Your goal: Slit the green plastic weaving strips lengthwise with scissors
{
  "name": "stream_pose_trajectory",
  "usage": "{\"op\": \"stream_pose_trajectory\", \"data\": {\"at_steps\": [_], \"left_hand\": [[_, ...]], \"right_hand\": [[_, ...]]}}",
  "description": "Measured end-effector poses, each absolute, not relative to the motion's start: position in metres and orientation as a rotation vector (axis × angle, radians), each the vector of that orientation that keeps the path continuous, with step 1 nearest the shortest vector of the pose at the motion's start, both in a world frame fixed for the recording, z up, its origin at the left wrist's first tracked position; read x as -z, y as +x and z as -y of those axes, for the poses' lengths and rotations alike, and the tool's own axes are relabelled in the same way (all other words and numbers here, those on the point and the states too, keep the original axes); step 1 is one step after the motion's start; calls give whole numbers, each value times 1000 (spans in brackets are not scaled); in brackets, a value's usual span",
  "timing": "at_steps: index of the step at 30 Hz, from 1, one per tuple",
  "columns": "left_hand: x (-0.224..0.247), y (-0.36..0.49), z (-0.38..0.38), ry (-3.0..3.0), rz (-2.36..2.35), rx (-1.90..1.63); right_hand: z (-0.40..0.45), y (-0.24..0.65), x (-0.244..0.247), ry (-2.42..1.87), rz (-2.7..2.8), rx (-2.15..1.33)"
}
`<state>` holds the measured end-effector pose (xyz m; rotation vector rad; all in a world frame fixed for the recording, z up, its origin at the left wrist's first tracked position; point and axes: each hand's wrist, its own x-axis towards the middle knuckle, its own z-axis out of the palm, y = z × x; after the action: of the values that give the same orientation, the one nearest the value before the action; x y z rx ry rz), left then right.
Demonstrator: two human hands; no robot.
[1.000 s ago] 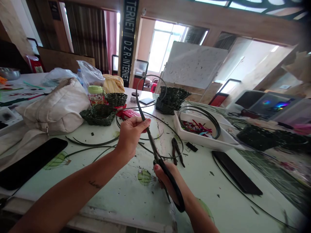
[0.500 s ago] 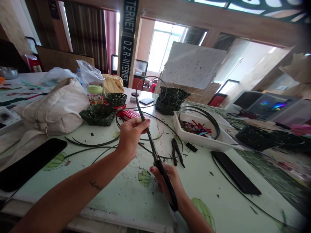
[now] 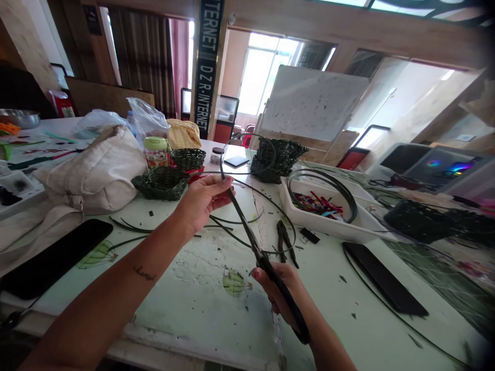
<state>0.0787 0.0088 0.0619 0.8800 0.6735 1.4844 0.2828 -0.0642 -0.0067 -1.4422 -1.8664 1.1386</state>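
Scissors (image 3: 266, 268) clenched tight in the right grip (image 3: 280, 291), left grip (image 3: 203, 198) pinching a dark strand (image 3: 223, 165), pliers (image 3: 284, 239) lying just beyond on the bench (image 3: 185, 288), woven basket (image 3: 160, 184) further off

Black scissors (image 3: 299, 327), dark green strip (image 3: 270, 203), white tray (image 3: 328, 230)

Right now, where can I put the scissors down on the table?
The tabletop between your left forearm and right hand has room, with only small scraps. A smaller patch lies between the pliers and the black pad. Around the woven baskets it is crowded.
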Motion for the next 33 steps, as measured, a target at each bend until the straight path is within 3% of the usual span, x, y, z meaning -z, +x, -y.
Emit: {"op": "stream_pose_trajectory", "data": {"at_steps": [13, 33], "left_hand": [[-32, 83, 3, 858, -911, -1663], [-39, 81, 26, 883, -854, -1651]], "right_hand": [[67, 281, 6, -1527, 2051, -1063], [67, 277, 5, -1437, 2162, -907]]}}
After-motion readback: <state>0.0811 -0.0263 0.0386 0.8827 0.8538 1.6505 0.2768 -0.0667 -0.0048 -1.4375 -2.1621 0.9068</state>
